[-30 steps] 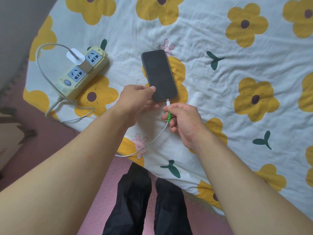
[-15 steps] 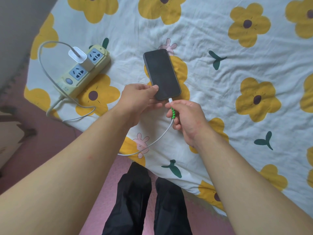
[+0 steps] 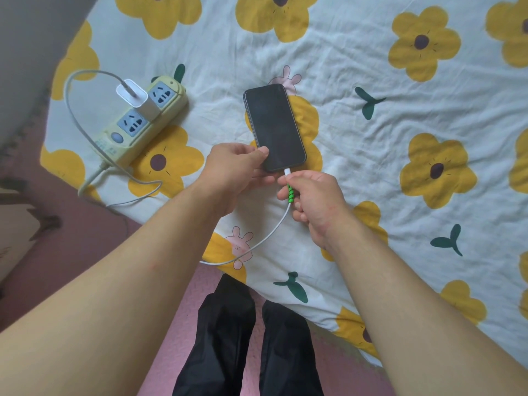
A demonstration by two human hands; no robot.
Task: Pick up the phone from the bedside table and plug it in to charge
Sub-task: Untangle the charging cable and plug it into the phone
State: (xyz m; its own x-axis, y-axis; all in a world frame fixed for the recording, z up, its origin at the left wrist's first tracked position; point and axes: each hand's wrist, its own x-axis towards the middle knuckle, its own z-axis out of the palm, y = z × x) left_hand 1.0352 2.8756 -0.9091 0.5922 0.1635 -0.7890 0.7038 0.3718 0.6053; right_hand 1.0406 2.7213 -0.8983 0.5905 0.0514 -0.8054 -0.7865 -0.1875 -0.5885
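A black phone [image 3: 273, 125] lies face up on the flowered bedsheet [image 3: 357, 115], its screen dark. My left hand [image 3: 237, 170] pinches the phone's lower left corner. My right hand [image 3: 313, 200] grips the white charging cable [image 3: 267, 237] just behind its plug, where a green spiral protector wraps it. The white plug tip sits in the phone's bottom edge. The cable loops over the bed edge to a white charger [image 3: 137, 97] seated in a pale green power strip [image 3: 143, 122].
The power strip lies on the bed's left corner with its own cord trailing off the edge. My black trouser legs [image 3: 248, 344] stand on a pink floor [image 3: 85, 241] below the bed. A grey wall fills the upper left.
The plug has closed the last small gap and now sits against the phone's bottom edge. Both hands kept their holds and barely shifted.
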